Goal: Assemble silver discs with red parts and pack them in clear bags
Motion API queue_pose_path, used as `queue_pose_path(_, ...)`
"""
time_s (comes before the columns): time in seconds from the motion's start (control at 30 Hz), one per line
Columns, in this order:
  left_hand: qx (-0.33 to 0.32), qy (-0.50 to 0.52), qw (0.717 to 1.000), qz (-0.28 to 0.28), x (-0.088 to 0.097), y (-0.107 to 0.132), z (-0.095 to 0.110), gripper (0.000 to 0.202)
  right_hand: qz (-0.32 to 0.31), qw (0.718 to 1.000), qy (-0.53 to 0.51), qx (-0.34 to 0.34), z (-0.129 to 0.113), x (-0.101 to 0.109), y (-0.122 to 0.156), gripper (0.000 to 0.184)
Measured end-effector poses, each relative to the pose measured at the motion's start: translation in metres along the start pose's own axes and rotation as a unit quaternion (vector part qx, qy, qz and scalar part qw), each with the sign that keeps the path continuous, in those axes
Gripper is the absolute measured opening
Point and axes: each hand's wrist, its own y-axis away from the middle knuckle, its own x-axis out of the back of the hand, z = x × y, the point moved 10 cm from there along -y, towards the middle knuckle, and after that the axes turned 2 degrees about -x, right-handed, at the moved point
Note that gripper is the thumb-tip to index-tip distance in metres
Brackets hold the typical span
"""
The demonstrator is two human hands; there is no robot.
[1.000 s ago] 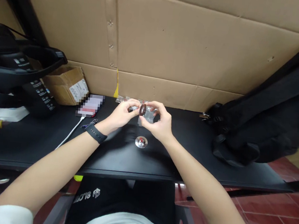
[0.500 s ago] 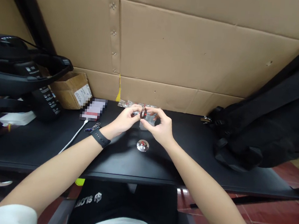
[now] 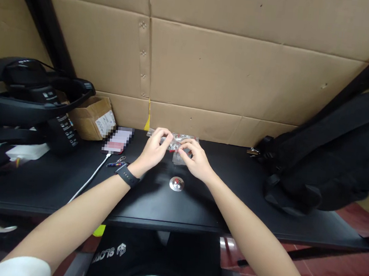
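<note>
My left hand (image 3: 156, 148) is closed at the back middle of the black table, its thumb and fingers brought together in front of clear plastic bags. My right hand (image 3: 196, 159) pinches just beside it, fingertips close to the left ones. A small red strand (image 3: 171, 151) shows between the two hands; what the fingertips hold is too small to make out. Behind and below the hands lie crinkled plastic bags (image 3: 187, 137). In front of them, untouched, is a shiny metal disc (image 3: 176, 183) with a domed centre and red cord on it.
To the left are a phone (image 3: 118, 140) on a white cable, a keyring (image 3: 117, 163), an open cardboard box (image 3: 92, 117) and a black strapped headset (image 3: 34, 91). A black backpack (image 3: 330, 157) fills the right side. A cardboard wall (image 3: 218, 71) closes off the back.
The dark brown round piece between my fingertips is out of sight now. My hands have drawn slightly apart at the fingertips, and the view has shifted a little.
</note>
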Motion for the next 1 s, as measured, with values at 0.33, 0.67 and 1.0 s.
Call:
queue_pose_path(0.33,-0.048,-0.123,0.964,-0.23,-0.034,0.01,0.009,0.02,-0.045,0.999,0.009,-0.022,0.015,-0.005,0.001,0.012)
queue_pose_path(0.67,-0.016,-0.254,0.913,-0.319,-0.031,0.015,-0.013,0.015,-0.057,0.992,0.109,0.027,0.025,0.005,-0.002,0.01)
queue_pose_path(1.0,0.005,-0.219,0.864,-0.453,-0.048,0.036,-0.02,0.007,-0.07,0.969,0.237,-0.004,0.058,0.012,-0.001,0.012)
